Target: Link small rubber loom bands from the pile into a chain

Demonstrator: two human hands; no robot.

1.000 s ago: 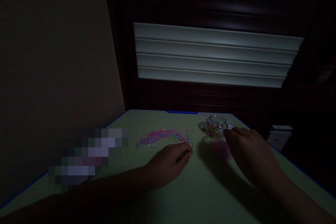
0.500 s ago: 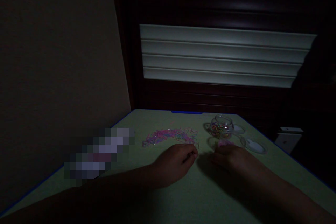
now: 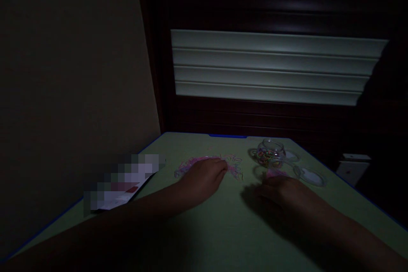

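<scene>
A loose heap of thin pink and purple bands (image 3: 235, 170), likely small rubber bands, lies spread on the table. My left hand (image 3: 204, 175) reaches over its front, the fingers curled and pressed together at the bands; whatever is between the fingertips is hidden. To the right, my right hand (image 3: 279, 193) is closed, low over the table. Just behind its knuckles stands a clear jar (image 3: 284, 162) with pink bands (image 3: 274, 172) inside, its lower part covered by the hand. I cannot make out whether the right fingers grip anything.
Another clear jar (image 3: 270, 153), part filled with multicoloured bands, stands behind. Two clear round lids (image 3: 312, 176) lie to its right. At the left of the pale green table (image 3: 219, 238) is a blurred-out flat object (image 3: 127, 185). A wall borders the left; a white box (image 3: 353, 168) sits beyond the right edge.
My left hand has moved left and away from me, from in front of the heap to over it, its fingers coming closer together. My right hand has stayed almost still.
</scene>
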